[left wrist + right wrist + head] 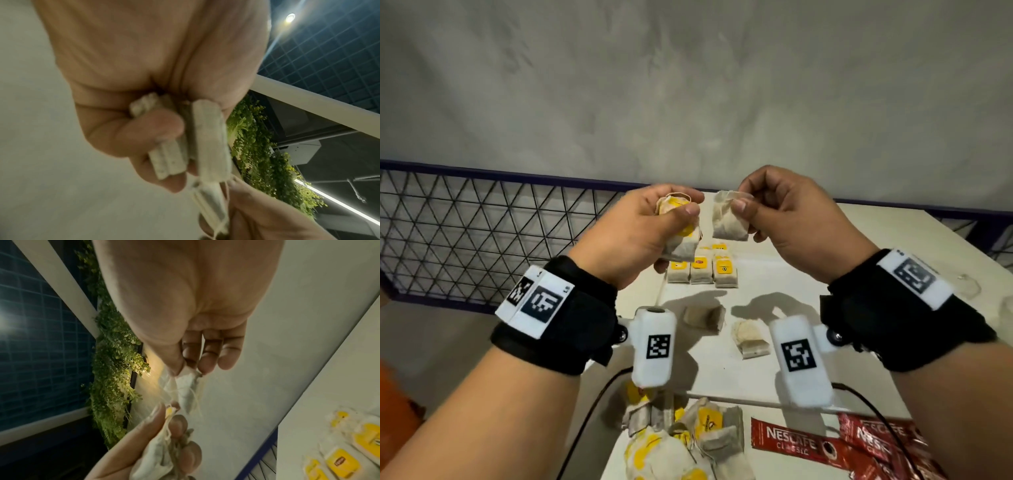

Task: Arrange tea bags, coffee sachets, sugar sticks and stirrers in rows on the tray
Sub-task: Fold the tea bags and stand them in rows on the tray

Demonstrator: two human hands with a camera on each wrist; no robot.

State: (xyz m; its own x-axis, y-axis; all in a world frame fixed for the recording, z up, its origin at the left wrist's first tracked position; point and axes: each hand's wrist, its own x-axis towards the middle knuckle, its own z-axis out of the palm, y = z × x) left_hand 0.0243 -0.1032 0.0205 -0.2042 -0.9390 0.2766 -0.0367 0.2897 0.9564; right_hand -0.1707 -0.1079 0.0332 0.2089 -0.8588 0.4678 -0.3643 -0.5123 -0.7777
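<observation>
Both hands are raised above the white tray (pixel 756 377). My left hand (pixel 654 222) grips a bunch of tea bags (pixel 681 245) with yellow tags; in the left wrist view the bunch (pixel 170 155) sits between curled fingers. My right hand (pixel 774 212) pinches one tea bag (pixel 730 219) by its top, hanging just right of the bunch; the right wrist view shows this bag (pixel 187 391) under thumb and fingertips. A row of tea bags (pixel 703 270) lies at the tray's far side. Two loose tea bags (pixel 750 339) lie mid-tray.
A heap of tea bags (pixel 688 442) lies off the tray's near edge, with red Nescafe coffee sachets (pixel 825 445) to its right. A black cable (pixel 585 421) crosses the table. A wire-mesh railing (pixel 482 233) runs behind the table, a grey wall beyond.
</observation>
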